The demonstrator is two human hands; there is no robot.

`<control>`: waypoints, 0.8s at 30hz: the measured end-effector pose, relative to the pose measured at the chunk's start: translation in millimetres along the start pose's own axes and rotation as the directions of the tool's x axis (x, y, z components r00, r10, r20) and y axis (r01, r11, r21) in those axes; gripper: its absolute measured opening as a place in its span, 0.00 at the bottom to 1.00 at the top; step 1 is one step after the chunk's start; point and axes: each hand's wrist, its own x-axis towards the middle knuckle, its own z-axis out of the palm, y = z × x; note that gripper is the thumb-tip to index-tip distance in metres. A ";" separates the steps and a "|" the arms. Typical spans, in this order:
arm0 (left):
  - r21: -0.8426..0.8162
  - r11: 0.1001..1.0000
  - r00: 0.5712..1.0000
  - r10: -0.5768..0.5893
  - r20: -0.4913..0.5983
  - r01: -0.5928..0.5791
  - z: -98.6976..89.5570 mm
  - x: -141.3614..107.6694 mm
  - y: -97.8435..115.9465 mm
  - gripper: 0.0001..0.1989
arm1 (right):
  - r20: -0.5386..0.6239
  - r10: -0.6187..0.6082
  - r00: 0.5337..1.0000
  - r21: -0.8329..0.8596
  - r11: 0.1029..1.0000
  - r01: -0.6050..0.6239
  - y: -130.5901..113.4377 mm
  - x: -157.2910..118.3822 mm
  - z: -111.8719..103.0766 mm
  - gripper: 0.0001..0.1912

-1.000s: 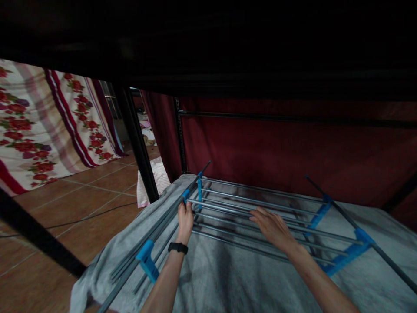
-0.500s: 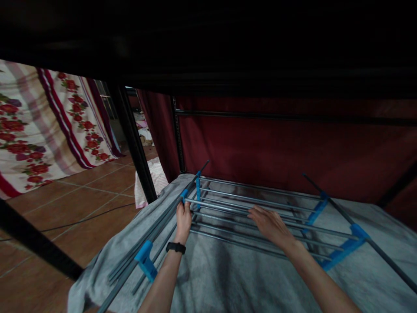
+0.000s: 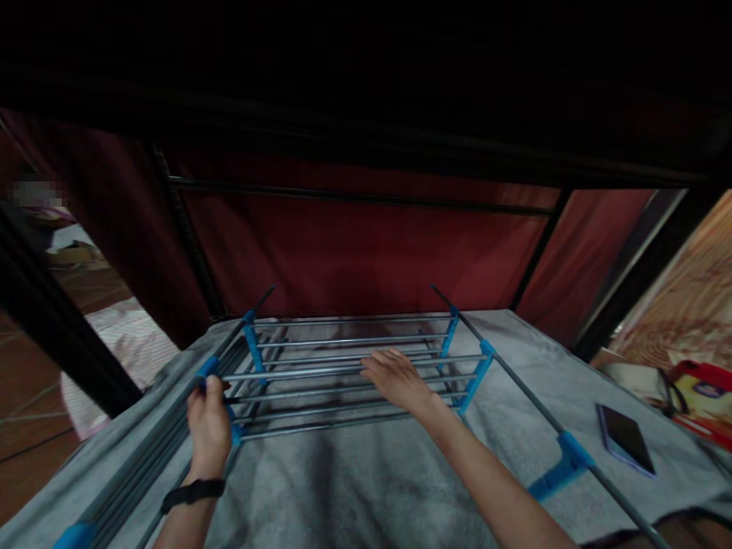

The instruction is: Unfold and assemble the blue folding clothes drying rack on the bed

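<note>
A rack of grey metal rods with blue plastic connectors, like a clothes drying rack (image 3: 348, 412), rests on a grey blanket (image 3: 320, 488). On its left side, my left hand (image 3: 207, 423), with a black wristband, is closed around the end of a crossrod beside a blue connector (image 3: 209, 367). Farther right, the fingers of my right hand (image 3: 396, 379) curl over the middle of the same crossrod (image 3: 297, 374). A bundle of loose-looking parallel rods (image 3: 152, 435) runs along the left side frame. My right fingertips are partly hidden behind the rod.
Low overhead hangs a dark bed frame (image 3: 366, 99), with a black post (image 3: 57, 305) at left. A red curtain (image 3: 366, 252) closes off the back. To the right lie a phone (image 3: 626, 438) and a red and yellow package (image 3: 709, 396).
My view has turned right, bringing the phone and right bed post into sight and the floral cloth out of it. Both hands keep their places on the rack's crossrod.
</note>
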 end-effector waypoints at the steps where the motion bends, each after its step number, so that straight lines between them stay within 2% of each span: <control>1: 0.026 1.000 1.000 -0.005 -0.013 0.006 0.0 -0.7 3.0 0.18 | 0.014 -0.005 1.000 -0.010 1.000 0.005 1.1 0.1 0.7 0.09; 6: 0.091 0.996 1.000 -0.019 0.010 0.018 -0.1 -0.8 11.5 0.16 | 0.022 -0.017 1.000 0.005 1.000 0.017 3.2 4.7 3.9 0.07; 12: 0.059 0.998 0.999 -0.028 -0.030 0.030 2.8 -0.1 15.9 0.17 | 0.060 -0.004 0.998 0.041 0.999 0.002 1.8 3.5 0.4 0.11; 15: 0.055 0.998 0.999 -0.033 -0.037 0.035 3.7 -0.8 18.9 0.17 | 0.051 0.002 0.999 0.096 0.995 -0.007 4.5 6.1 -18.7 0.15; 18: 0.035 0.999 1.000 -0.020 -0.019 0.021 2.7 -3.2 21.3 0.18 | 0.020 0.136 0.990 0.149 0.979 -0.138 22.2 18.5 -57.2 0.22; 20: 0.030 0.999 1.000 0.011 -0.011 -0.011 1.6 -4.2 20.7 0.18 | 0.046 0.302 0.952 0.156 0.939 -0.305 47.7 28.6 -87.9 0.26; 21: 0.035 0.999 1.000 0.031 -0.004 -0.031 1.2 -4.1 19.5 0.18 | 0.060 0.393 0.918 0.156 0.904 -0.397 64.5 31.7 -102.7 0.26; 22: 0.048 0.998 0.999 0.047 0.004 -0.047 0.9 -3.6 17.8 0.18 | 0.070 0.482 0.873 0.161 0.858 -0.487 83.2 32.4 -116.3 0.26; 23: 0.060 0.996 0.998 0.060 0.004 -0.060 0.7 -2.7 15.7 0.18 | 0.062 0.583 0.810 0.197 0.788 -0.583 102.8 29.8 -128.2 0.25; 24: 0.070 0.995 0.998 0.067 0.004 -0.068 0.8 -1.4 13.4 0.18 | 0.051 0.686 0.726 0.252 0.695 -0.674 122.1 23.5 -138.2 0.23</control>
